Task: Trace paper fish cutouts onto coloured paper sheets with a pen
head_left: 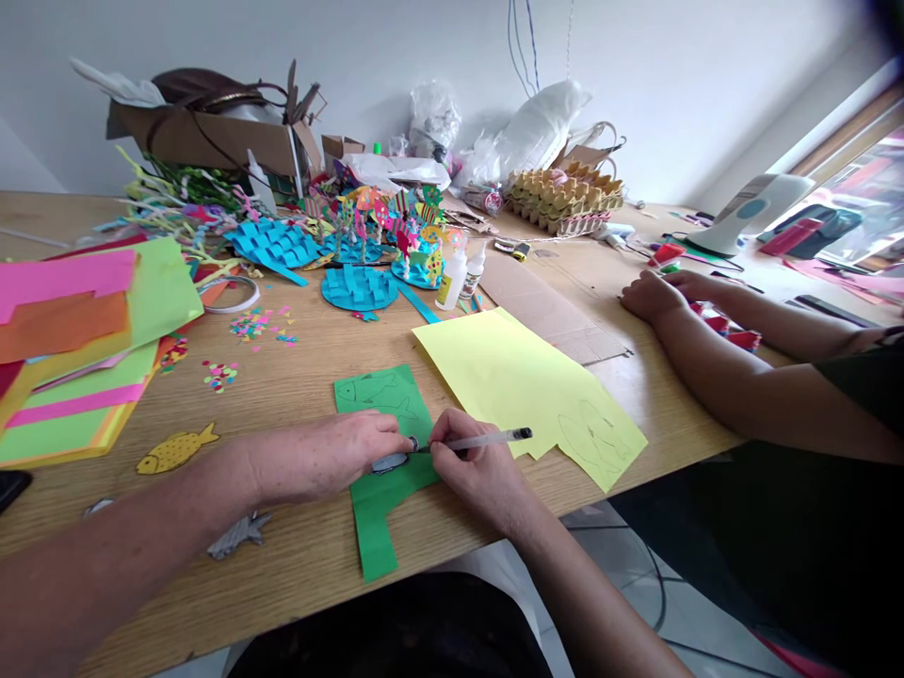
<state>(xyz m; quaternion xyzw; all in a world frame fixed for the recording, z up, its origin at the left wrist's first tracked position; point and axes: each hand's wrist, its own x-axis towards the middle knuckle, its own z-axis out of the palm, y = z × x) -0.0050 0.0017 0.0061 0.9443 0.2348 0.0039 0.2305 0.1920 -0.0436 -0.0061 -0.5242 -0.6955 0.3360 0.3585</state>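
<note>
Hand, left [329,457]: reached palm-down from the left, fingers gathered together over a small grey piece [388,464]; whether the thumb clamped on it, I could not tell.
Hand, right [476,468]: was clamped on a pen [498,439], its tip beside the grey piece and its dark end pointing right.
Green paper [381,494]: lay beneath both hands near the front edge, a fish drawn at its far end.
Yellow sheet [505,381]: lay just right of the green paper, with outlines drawn at its near corner.
Paper fish: a yellow fish [176,449] lay beyond the left forearm, a grey fish [238,535] partly under it.
Farther back: a tape roll [233,296], confetti [258,325], glue bottles [452,280] and egg trays [565,200].
Neighbour: another person's arms [741,395] rested at the right.
Worktop [282,386]: was wood-grained, against a pale wall [339,42].
</note>
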